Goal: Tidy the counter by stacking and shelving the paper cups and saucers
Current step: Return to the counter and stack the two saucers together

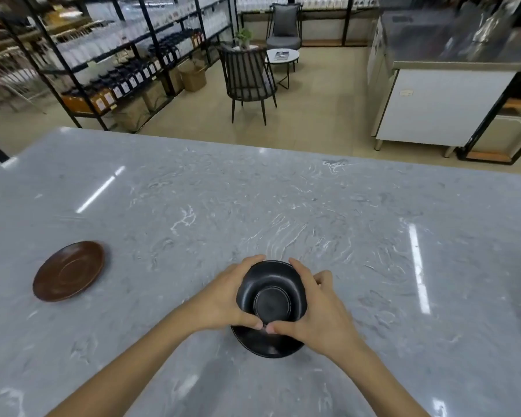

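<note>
A black saucer [272,293] is gripped between both hands near the front middle of the grey marble counter [283,206], tilted so that its concave face with the round centre well is turned up toward the camera; beneath it a second black saucer [266,344] shows as a dark crescent below the thumbs, though whether that lower one rests flat on the counter or is also lifted cannot be told; the left hand [223,299] wraps the upper saucer's left rim, fingers curled over the far edge and thumb along the near edge; the right hand [316,314] mirrors it on the right rim, and the two thumb tips meet at the saucer's near edge; both hands are thus closed on the same piece; well apart to the left a brown saucer [69,270] lies flat and upright on the counter, alone; beyond the counter's far edge the floor holds a dark slatted chair [248,79], a small round white table [282,57] beside it, black metal shelving [127,55] stocked with bottles on the left, and a white cabinet unit [445,106] on the right.
</note>
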`<state>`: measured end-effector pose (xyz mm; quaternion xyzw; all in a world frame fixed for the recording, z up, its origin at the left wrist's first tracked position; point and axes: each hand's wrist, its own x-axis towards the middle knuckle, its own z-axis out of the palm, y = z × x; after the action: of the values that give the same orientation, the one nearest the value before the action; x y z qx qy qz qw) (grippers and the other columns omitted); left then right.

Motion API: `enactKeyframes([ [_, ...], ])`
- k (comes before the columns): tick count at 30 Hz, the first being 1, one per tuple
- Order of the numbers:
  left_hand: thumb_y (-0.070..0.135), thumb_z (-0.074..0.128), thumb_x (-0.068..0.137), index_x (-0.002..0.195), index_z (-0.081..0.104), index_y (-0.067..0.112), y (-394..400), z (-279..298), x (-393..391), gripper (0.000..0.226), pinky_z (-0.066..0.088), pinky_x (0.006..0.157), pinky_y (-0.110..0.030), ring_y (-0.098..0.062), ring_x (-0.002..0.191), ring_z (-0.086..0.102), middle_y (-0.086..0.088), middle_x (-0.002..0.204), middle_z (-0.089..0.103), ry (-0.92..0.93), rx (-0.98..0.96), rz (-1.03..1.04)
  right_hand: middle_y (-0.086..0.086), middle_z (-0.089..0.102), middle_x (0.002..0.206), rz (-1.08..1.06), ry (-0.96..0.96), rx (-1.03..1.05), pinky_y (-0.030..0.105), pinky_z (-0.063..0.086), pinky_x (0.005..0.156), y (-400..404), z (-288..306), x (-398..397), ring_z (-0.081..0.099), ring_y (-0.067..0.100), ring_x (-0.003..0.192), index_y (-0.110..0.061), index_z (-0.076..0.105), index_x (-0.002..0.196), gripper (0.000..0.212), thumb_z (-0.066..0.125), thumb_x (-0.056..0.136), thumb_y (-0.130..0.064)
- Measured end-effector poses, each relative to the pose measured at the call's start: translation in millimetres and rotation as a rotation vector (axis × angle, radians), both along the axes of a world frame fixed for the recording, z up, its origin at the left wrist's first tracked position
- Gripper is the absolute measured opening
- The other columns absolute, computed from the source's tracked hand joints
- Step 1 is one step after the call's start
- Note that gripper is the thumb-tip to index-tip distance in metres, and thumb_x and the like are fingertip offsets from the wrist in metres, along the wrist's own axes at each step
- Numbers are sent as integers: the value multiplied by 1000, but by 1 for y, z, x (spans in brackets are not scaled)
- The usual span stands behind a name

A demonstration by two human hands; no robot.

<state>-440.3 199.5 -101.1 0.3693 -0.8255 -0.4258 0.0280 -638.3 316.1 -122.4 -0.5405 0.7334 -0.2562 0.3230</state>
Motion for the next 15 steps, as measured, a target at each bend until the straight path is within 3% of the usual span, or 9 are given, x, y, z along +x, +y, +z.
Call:
enactKeyframes([
  [2, 41, 94, 63, 134, 9, 81, 5, 3, 23, 118, 37, 112, -18, 1, 134, 42, 20, 145, 44, 6, -22, 11, -12, 26, 118, 45, 3, -14, 25, 56, 83, -2, 4, 19, 59, 7, 97, -57, 5, 149, 133, 84, 43, -70],
  [6, 45, 93, 62, 143, 7, 73, 7, 7, 64, 121, 40, 118, -33, -5, 134, 44, 11, 146, 47, -17, -31, 54, -12, 26, 116, 117, 37, -31, 30, 58, 88, -8, 9, 55, 61, 10, 100, -59, 3, 148, 131, 83, 44, -70],
  [9, 47, 91, 62, 137, 5, 80, 2, 9, 100, 119, 40, 114, -27, -2, 131, 43, 18, 143, 48, 2, -49, 61, -12, 26, 116, 159, 61, -38, 28, 58, 86, -20, 13, 89, 62, 10, 99, -58, 3, 148, 132, 82, 43, -71],
  [15, 43, 91, 64, 157, 11, 52, -27, 5, 173, 124, 40, 115, -30, -7, 131, 43, 6, 142, 48, -3, -38, 118, -11, 26, 117, 191, 76, -16, 31, 59, 87, -60, 14, 160, 65, 12, 97, -58, 4, 148, 134, 83, 40, -70],
])
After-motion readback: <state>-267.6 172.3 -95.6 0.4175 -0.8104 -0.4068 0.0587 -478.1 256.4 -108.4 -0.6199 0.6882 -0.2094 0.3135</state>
